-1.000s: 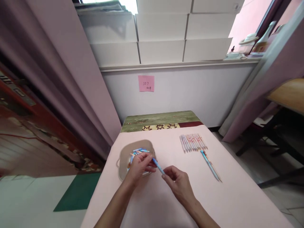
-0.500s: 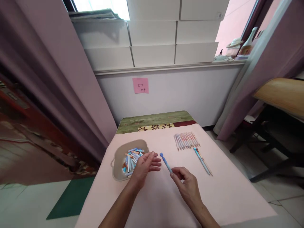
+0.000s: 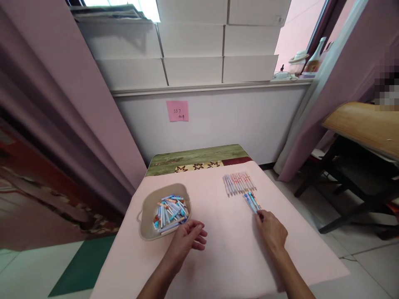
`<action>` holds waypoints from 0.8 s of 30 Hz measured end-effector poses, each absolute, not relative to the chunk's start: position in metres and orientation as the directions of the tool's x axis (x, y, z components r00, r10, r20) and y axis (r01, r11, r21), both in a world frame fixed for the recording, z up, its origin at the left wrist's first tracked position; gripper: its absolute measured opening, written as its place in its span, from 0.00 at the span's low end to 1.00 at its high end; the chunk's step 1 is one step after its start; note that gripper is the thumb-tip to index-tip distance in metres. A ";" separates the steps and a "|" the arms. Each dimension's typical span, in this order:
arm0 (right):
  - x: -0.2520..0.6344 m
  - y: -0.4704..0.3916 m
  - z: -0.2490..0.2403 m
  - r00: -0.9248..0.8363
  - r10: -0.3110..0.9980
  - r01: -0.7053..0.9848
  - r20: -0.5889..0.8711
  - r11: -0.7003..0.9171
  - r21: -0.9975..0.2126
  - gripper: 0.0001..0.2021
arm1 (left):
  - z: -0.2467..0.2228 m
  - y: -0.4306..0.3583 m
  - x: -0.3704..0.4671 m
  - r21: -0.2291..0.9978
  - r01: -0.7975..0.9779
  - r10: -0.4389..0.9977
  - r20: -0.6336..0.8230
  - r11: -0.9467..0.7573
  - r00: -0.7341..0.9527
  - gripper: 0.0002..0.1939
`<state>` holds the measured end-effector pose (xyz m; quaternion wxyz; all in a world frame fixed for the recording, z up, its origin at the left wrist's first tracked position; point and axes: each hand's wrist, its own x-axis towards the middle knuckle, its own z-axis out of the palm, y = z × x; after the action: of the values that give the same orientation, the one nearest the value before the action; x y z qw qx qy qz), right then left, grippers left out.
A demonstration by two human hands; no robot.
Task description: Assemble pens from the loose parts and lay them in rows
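My right hand [image 3: 272, 230] is closed on the lower part of a blue pen [image 3: 250, 204], which lies alongside other pens [image 3: 256, 201] on the right of the pink-covered table; its fingers partly cover them. Farther back, a neat row of several pens [image 3: 238, 184] lies side by side. My left hand [image 3: 190, 236] has its fingers loosely apart and holds nothing. It is by the near right edge of a beige basin [image 3: 146, 235] with one visible loop handle. Inside the basin is a jumble of pen parts [image 3: 170, 211] in blue, white and brown.
The pink cloth [image 3: 215, 249] covers most of the table, and a green wood-patterned strip [image 3: 199, 154] shows at its far end. Behind stand a wall with a pink note [image 3: 177, 111] and stacked white boxes [image 3: 193, 68]. A wooden desk [image 3: 364, 124] is at the right.
My right hand has carried the blue pen rightwards from the table's middle to beside the separate pens. My left hand has moved slightly down, nearer me. The view has shifted a little.
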<state>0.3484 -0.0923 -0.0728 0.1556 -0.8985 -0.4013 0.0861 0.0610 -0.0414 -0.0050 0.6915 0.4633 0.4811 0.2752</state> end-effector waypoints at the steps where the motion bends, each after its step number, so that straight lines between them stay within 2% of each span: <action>1: 0.349 -0.090 -0.073 0.664 0.747 0.699 -0.035 -0.636 -0.326 0.15 | -0.005 -0.041 0.061 0.906 0.064 0.826 -0.410 0.419 0.387 0.16; 7: 0.351 -0.079 -0.077 0.658 0.752 0.722 -0.048 -0.648 -0.244 0.16 | -0.012 -0.037 0.056 0.903 0.068 0.824 -0.417 0.425 0.384 0.17; 14: 0.352 -0.083 -0.086 0.649 0.760 0.742 -0.012 -0.637 -0.210 0.17 | -0.015 -0.040 0.047 0.903 0.034 0.842 -0.412 0.427 0.348 0.16; 17: 0.348 -0.085 -0.080 0.645 0.764 0.747 0.025 -0.623 -0.232 0.19 | -0.010 -0.040 0.035 0.913 -0.012 0.867 -0.382 0.407 0.319 0.16; 21: 0.328 -0.079 -0.062 0.634 0.758 0.756 0.152 -0.568 -0.325 0.17 | -0.001 -0.027 -0.004 0.945 -0.051 0.939 -0.314 0.324 0.137 0.18; 24: 0.302 -0.067 -0.050 0.552 0.802 0.799 0.229 -0.430 -0.421 0.15 | 0.005 -0.008 -0.046 0.980 0.012 0.978 -0.195 0.196 -0.074 0.18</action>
<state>0.3022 -0.0669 -0.0500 0.2471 -0.8455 -0.4733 0.0031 -0.0460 -0.0081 0.0055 0.5234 0.4345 0.5694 0.4615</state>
